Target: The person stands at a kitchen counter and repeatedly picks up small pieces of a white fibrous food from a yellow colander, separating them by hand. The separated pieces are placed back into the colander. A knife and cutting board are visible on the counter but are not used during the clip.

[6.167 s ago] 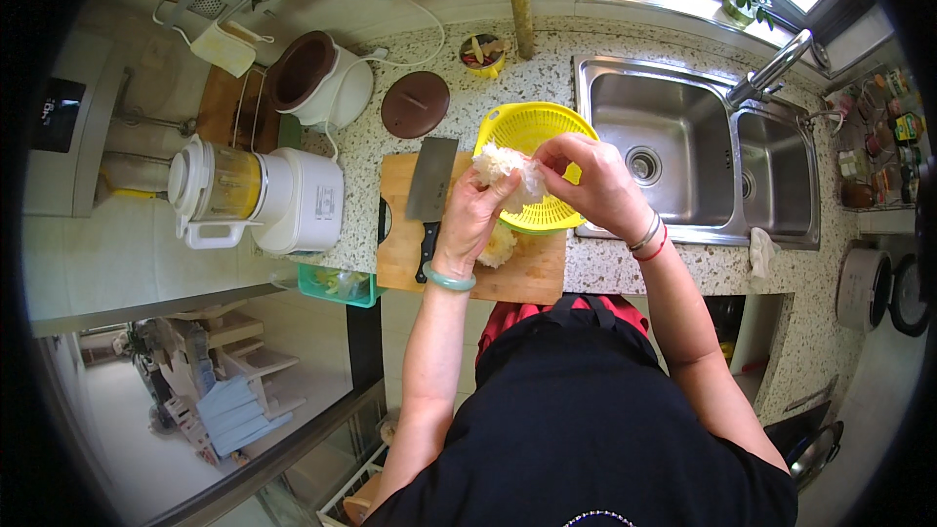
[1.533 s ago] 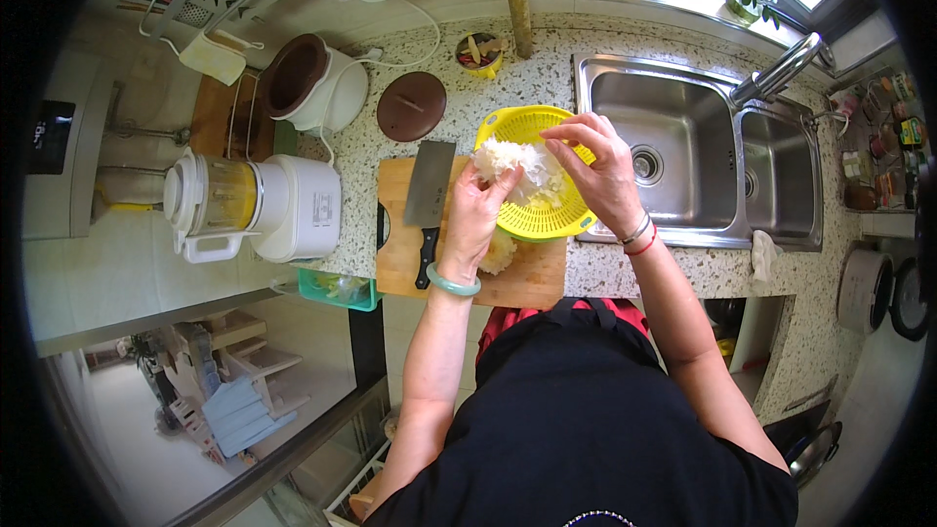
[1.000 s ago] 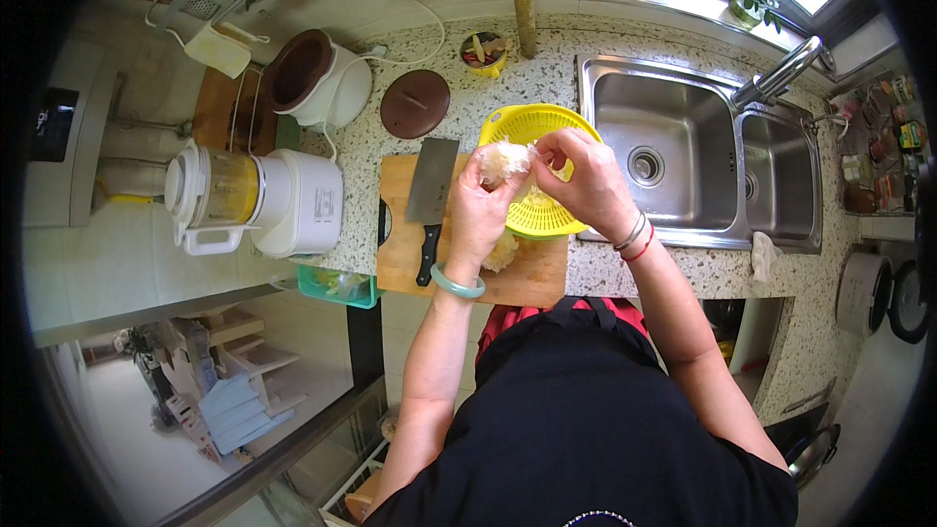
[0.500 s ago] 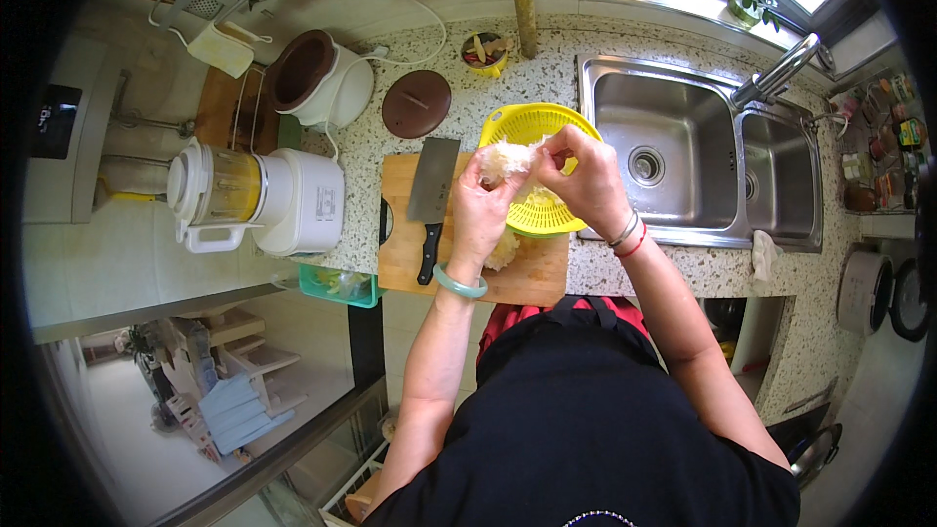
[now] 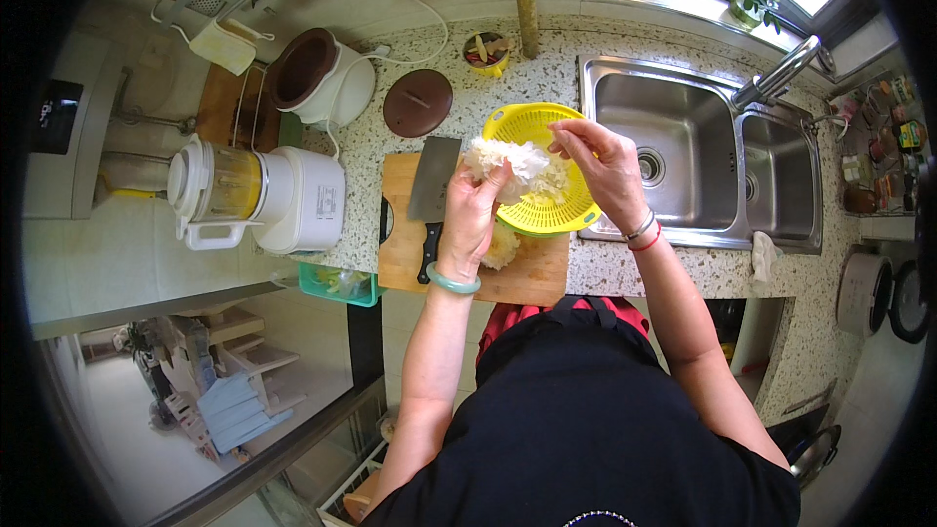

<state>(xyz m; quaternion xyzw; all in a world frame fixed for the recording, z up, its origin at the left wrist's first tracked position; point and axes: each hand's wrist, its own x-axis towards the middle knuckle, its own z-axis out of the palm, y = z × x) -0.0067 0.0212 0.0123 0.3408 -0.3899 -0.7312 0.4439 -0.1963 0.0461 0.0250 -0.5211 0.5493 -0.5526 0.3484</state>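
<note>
A pale, frilly clump of white fungus [image 5: 506, 158] is gripped in my left hand [image 5: 470, 220], thumb pressed on its near side. My right hand [image 5: 613, 171] hovers just right of it, thumb and fingertips pinched; whatever lies between them is too small to make out. Both hands are over a yellow colander [image 5: 509, 117], where loose fungus pieces [image 5: 556, 183] lie. Another cream-coloured fungus clump [image 5: 502, 248] rests on the wooden cutting board [image 5: 532, 278], partly hidden by the colander and my left hand. A cleaver [image 5: 434, 181] lies on the board, left of my left hand.
To the right is a double steel sink [image 5: 673, 117] with a faucet [image 5: 781, 73]. A brown lid [image 5: 418, 103], a small yellow bowl [image 5: 486, 55], a white pot [image 5: 342, 88] and a blender [image 5: 264, 195] stand on the counter. A green tray [image 5: 340, 285] sits at the counter's front edge.
My right hand has drawn away to the right from the fungus clump. My left hand has shifted slightly left and turned, leaving more of the clump showing.
</note>
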